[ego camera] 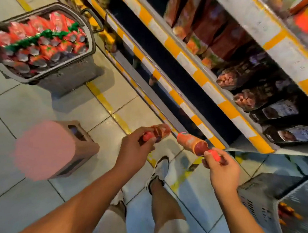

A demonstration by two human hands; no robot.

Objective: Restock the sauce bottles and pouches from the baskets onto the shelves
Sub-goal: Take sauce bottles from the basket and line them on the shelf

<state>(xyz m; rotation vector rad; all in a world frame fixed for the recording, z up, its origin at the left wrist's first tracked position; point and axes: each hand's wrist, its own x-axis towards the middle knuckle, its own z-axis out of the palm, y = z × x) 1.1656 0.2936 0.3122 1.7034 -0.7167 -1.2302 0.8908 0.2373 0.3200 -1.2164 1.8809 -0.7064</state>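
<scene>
My left hand (133, 146) grips a red sauce bottle (159, 132) by its cap end, held low above the floor. My right hand (219, 166) pinches the red cap of a second sauce bottle (191, 143), its body pointing toward the lowest shelf (212, 141). Both bottles hang just in front of the yellow-and-white shelf edge. A grey basket (66, 76) at the upper left is filled with several red pouches (42, 42). Another grey basket (290, 198) sits at the lower right, with a few orange items inside.
Shelves (256, 92) on the right carry dark and brown pouches in rows. A brown plastic stool (82, 144) stands on the tiled floor at the left. My legs and a white shoe (160, 170) are below the hands. A yellow floor line runs along the shelf base.
</scene>
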